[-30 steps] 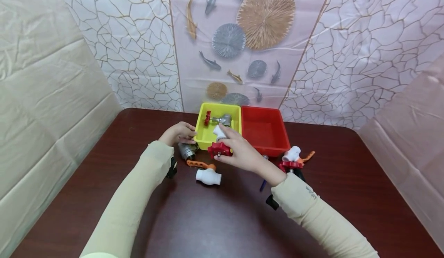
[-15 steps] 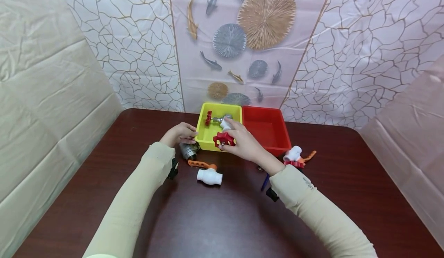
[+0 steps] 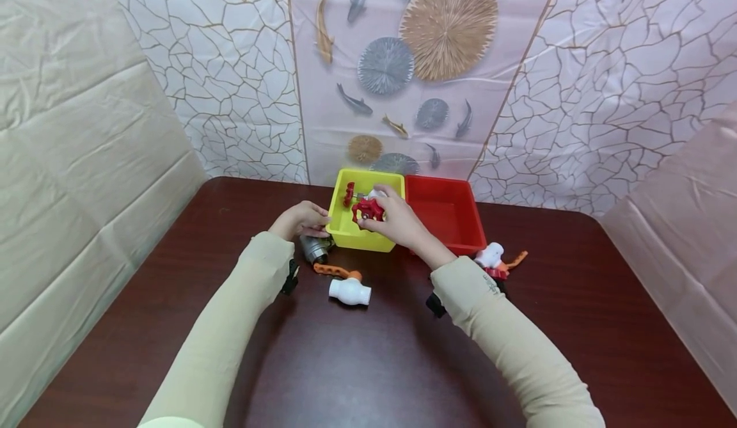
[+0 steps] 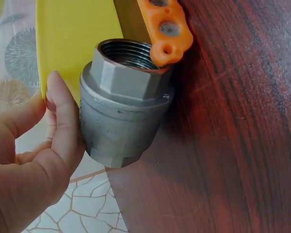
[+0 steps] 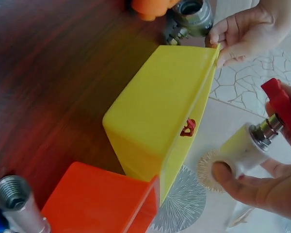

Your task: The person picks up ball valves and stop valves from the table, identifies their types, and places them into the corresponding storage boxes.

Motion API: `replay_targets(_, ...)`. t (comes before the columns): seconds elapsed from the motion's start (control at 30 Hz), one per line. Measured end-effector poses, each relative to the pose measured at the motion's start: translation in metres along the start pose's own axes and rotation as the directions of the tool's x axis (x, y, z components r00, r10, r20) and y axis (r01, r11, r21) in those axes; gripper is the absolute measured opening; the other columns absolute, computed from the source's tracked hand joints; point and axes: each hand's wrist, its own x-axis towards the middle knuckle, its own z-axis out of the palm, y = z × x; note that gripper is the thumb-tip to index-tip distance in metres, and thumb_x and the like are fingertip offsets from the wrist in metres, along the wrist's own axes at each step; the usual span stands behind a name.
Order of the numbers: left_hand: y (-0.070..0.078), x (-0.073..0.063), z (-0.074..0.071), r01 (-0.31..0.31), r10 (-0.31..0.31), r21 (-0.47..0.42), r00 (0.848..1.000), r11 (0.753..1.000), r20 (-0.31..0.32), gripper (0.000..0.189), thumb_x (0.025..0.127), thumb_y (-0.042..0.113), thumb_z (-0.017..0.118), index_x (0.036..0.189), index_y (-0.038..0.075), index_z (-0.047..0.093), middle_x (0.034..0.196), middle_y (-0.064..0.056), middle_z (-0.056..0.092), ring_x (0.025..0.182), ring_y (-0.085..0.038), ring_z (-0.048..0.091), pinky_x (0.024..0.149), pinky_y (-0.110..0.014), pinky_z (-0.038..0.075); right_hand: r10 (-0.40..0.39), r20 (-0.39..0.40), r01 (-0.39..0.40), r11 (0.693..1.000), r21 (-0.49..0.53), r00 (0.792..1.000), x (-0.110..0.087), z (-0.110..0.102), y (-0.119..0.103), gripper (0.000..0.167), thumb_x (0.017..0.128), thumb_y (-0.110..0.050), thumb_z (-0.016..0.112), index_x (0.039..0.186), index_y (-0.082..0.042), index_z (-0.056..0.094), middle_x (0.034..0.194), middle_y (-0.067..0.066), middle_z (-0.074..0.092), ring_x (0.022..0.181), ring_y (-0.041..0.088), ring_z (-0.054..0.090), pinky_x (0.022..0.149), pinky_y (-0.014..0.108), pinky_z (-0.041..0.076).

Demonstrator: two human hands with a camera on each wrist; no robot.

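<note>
My left hand pinches the left rim of the yellow bin between thumb and fingers. Beside those fingers in the left wrist view is a steel threaded fitting, standing against the bin's outside. Over the yellow bin, my right hand grips a white valve with a red handwheel. In the right wrist view its fingers and thumb wrap the white body and wheel, above the bin's rim. Inside the bin lies a metal valve with a red handwheel, partly hidden behind the right hand.
A red bin adjoins the yellow one on the right. In front lies a white ball valve with an orange lever. Another white valve sits right of the red bin among other parts. A patterned backdrop stands behind the table.
My right hand has carried the white valve with the red handwheel farther forward, from the yellow bin's front edge to over its inside. The left hand keeps its hold on the rim.
</note>
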Motion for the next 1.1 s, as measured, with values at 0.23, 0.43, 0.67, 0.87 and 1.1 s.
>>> replay_targets(0.23,-0.039,0.084,-0.019,-0.036,0.042,-0.081,0.997,0.996,0.069,0.03,0.09,0.009,0.062,0.117,-0.003,0.058,0.096,-0.017,0.063,0.073,-0.022,0.064,0.073,-0.033,0.058,0.133,-0.039,-0.134,0.99,-0.035,0.99,0.016,0.01,-0.004,0.047,0.085,-0.032,0.069,0.117,0.001,0.061,0.146,0.018,0.035,0.129,0.034,0.042,0.102,0.044,0.044)
replay_targets(0.43,-0.021,0.055,-0.011,0.007,-0.007,-0.005,1.0,1.0,0.013,0.029,0.093,0.011,0.059,0.118,-0.002,0.055,0.098,-0.016,0.058,0.075,-0.019,0.062,0.08,-0.031,0.056,0.255,-0.052,-0.258,0.964,-0.062,0.966,0.027,0.017,-0.012,0.046,0.085,-0.035,0.068,0.117,-0.002,0.061,0.149,0.016,0.033,0.13,0.038,0.04,0.099,0.058,0.04)
replay_targets(0.67,0.001,0.002,0.002,-0.002,0.003,0.034,1.0,0.999,-0.024,0.032,0.097,0.006,0.048,0.126,-0.008,0.048,0.089,-0.01,0.052,0.063,-0.01,0.057,0.077,-0.025,0.056,0.369,-0.06,-0.373,0.926,-0.058,0.927,0.04,0.022,-0.014,0.044,0.085,-0.032,0.067,0.117,-0.003,0.062,0.152,0.015,0.028,0.136,0.046,0.026,0.101,0.068,0.03)
replay_targets(0.87,0.004,-0.001,0.001,0.012,-0.012,0.022,1.0,1.0,-0.029,0.034,0.097,0.008,0.048,0.128,-0.007,0.048,0.096,-0.01,0.053,0.067,-0.011,0.058,0.076,-0.024,0.056,0.378,-0.078,-0.385,0.911,-0.149,0.923,0.05,0.029,-0.012,0.047,0.087,-0.037,0.064,0.12,-0.004,0.06,0.146,0.013,0.038,0.133,0.042,0.032,0.101,0.065,0.033)
replay_targets(1.1,0.003,-0.001,0.0,0.031,-0.03,0.03,0.999,0.999,-0.022,0.035,0.098,0.009,0.047,0.13,-0.006,0.047,0.096,-0.009,0.052,0.068,-0.011,0.057,0.081,-0.027,0.055,0.419,-0.037,-0.408,0.857,-0.315,0.907,0.056,0.042,-0.016,0.04,0.088,-0.043,0.058,0.107,-0.008,0.063,0.128,0.014,0.048,0.12,0.04,0.044,0.094,0.062,0.04)
